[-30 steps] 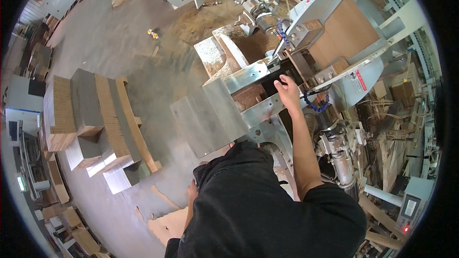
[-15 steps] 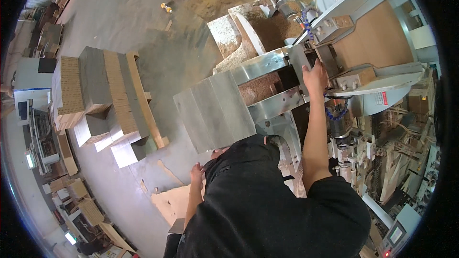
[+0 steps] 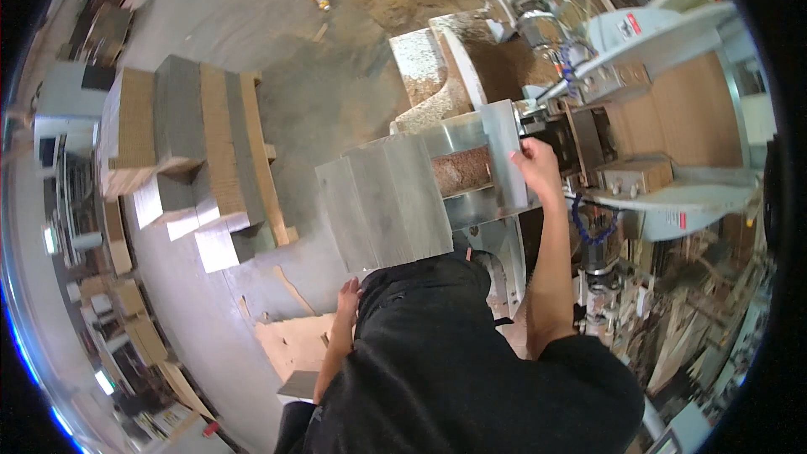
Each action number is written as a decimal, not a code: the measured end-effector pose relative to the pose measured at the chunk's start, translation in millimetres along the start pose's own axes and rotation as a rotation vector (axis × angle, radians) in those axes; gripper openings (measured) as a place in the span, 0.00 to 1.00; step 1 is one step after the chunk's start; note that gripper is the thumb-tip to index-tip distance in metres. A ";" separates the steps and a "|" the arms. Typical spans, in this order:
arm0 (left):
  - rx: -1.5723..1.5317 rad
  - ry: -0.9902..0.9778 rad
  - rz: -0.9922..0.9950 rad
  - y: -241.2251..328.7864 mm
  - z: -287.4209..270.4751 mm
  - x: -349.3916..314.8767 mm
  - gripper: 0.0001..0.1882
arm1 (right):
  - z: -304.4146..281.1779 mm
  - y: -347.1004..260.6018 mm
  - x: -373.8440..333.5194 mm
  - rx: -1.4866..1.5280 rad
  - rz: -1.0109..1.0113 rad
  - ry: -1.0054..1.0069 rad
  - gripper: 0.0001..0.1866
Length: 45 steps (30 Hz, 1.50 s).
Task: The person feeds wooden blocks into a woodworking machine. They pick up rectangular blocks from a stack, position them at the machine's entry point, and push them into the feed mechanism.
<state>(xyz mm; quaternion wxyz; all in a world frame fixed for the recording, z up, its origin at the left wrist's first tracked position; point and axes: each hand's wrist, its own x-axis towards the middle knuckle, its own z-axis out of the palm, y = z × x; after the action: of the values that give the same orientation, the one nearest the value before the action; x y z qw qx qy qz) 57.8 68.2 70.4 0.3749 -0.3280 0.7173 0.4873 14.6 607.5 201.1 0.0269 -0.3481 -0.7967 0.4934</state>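
Observation:
My right hand pinches the right edge of a narrow grey board, thumb on top. That board lies crosswise on the metal rails of the machine. Just left of it, several grey boards lie side by side in front of my body. My left hand hangs beside my hip, below the near edge of these boards; its fingers look loosely stretched and I see nothing in them. Between the rails, brown wood chips show.
Stacked grey-faced boards stand on a wooden pallet to the left. White guards and blue coiled hoses are on the machine at right. Scrap wood lies lower right. A pale sheet rests on the floor near my left arm.
My right hand has moved left from the machine's clamp area, bringing the narrow grey board along the rails towards the other boards. My left hand stays by my hip.

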 end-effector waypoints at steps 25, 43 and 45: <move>-0.019 -0.098 0.679 264.5 74.7 -109.8 0.34 | 124.9 -130.8 -96.5 0.365 -0.234 -0.497 0.21; 0.594 0.240 0.009 -119.9 -13.9 71.0 0.27 | 21.2 -65.8 -8.7 0.260 -0.149 0.146 0.16; 0.123 0.196 -0.184 -67.7 13.0 7.7 0.28 | -6.2 -13.6 -18.7 0.162 -0.085 0.276 0.17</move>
<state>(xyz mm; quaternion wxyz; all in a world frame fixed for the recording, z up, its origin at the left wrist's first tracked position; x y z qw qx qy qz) 113.4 58.7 30.0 0.3654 -0.4147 0.7460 0.3715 24.0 597.8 220.9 0.1847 -0.3753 -0.7569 0.5021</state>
